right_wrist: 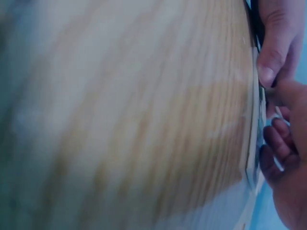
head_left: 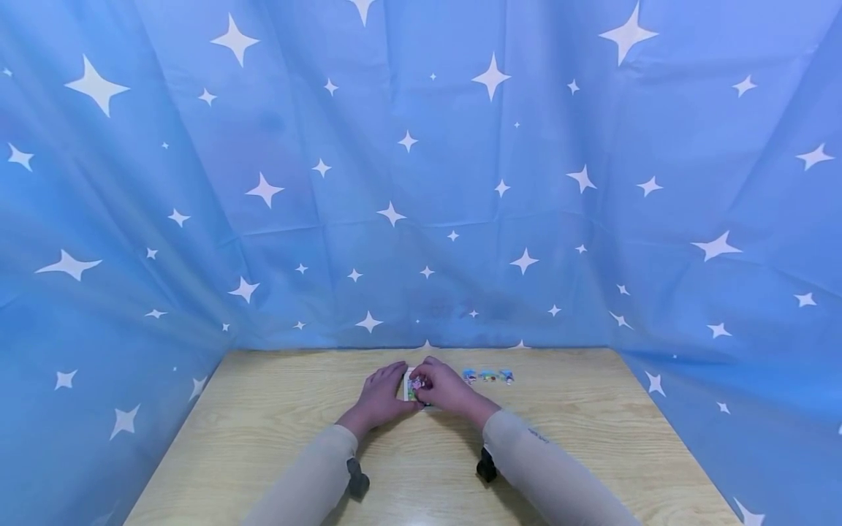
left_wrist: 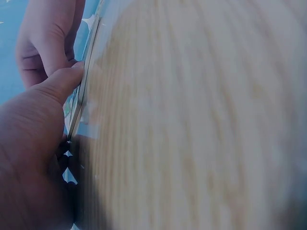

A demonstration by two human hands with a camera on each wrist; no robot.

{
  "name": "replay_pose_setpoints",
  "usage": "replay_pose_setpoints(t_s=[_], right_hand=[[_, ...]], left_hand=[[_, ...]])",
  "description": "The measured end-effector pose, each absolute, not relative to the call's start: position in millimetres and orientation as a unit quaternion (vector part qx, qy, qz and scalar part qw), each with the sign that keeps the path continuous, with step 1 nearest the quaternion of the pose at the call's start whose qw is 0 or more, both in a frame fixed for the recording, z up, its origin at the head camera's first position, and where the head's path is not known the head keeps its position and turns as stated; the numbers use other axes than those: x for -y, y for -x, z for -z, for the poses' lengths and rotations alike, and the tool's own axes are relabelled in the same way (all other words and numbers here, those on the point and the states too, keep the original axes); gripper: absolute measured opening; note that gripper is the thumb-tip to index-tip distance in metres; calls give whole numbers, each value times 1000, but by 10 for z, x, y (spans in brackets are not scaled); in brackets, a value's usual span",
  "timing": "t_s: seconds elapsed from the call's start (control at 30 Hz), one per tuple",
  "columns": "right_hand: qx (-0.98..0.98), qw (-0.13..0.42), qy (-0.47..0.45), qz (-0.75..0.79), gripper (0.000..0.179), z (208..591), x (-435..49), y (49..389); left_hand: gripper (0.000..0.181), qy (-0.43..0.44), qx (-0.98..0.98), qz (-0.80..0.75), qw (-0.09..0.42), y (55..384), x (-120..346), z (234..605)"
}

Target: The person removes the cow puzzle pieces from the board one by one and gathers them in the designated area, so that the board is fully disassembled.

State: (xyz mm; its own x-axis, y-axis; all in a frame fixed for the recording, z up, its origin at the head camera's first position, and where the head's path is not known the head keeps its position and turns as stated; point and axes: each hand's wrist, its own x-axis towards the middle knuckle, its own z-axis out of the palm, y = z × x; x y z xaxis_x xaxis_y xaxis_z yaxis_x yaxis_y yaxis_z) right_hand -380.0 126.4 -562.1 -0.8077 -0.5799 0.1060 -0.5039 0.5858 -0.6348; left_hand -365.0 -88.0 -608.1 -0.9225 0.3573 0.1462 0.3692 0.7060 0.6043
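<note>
A small flat picture puzzle (head_left: 417, 383) with a pale border lies near the back of the table, partly covered by both hands. My left hand (head_left: 383, 394) frames its left side, fingers stretched toward the far corner. The left thumb (left_wrist: 72, 74) rests along the near edge. Over the picture, my right hand (head_left: 449, 387) has thumb and index finger bent together at a puzzle piece, mostly hidden by the fingers. In the right wrist view its other fingers (right_wrist: 278, 141) curl loosely beside the board edge (right_wrist: 252, 139). Both thumbs are close together there.
Three loose colourful puzzle pieces (head_left: 488, 375) lie in a row right of the right hand. The wood-grain table (head_left: 421, 475) ends at a blue star-patterned curtain (head_left: 421, 277) at the back and sides. Dark wrist cameras (head_left: 356, 481) hang under both sleeves.
</note>
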Motion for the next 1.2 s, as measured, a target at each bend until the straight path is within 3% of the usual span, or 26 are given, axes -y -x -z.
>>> replay_pose_setpoints(t_s=[0.37,0.67,1.2], right_hand=[[-879,31,298,371,28,5585,-1380,3711],[-877,41,299,375,28,5507,-1529,3647],[-881,27,280,379,32,5490,-1836,3604]], left_hand=[[98,194,921,338,6,3653,889,6107],[100,194,921,338,9,3667,889,6131],[97,202,925,321,10,3497,849,5860]])
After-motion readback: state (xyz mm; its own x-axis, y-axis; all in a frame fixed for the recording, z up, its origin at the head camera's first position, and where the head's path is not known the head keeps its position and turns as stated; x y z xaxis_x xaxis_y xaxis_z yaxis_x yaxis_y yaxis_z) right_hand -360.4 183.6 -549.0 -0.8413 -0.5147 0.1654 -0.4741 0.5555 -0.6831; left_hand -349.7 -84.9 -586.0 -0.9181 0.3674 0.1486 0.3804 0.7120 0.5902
